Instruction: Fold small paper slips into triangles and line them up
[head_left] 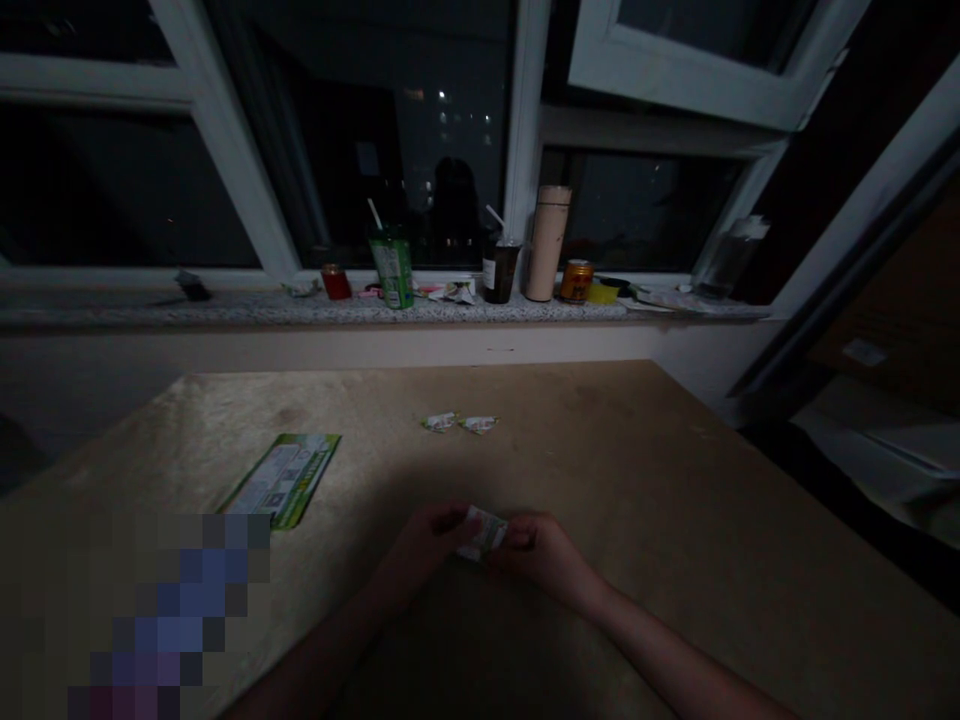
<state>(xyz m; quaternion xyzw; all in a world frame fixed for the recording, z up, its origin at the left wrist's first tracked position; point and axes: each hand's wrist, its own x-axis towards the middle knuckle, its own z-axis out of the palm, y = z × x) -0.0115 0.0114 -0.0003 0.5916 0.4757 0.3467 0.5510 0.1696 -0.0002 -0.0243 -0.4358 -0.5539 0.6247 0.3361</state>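
My left hand (429, 535) and my right hand (541, 552) meet just above the tan table (637, 500), both pinched on a small folded piece of green-and-white paper (482, 532) held between them. Two small folded paper pieces (459, 423) lie side by side farther back on the table. A flat green-and-white leaflet (285, 476) lies to the left of my hands. The room is dark and fine detail of the paper is hard to see.
A stone windowsill (225, 310) runs behind the table with a green cup with a straw (392, 268), a red can (335, 282), a dark cup (500, 270), a tall beige flask (547, 243) and an orange can (576, 281). A blurred patch covers the table's lower left.
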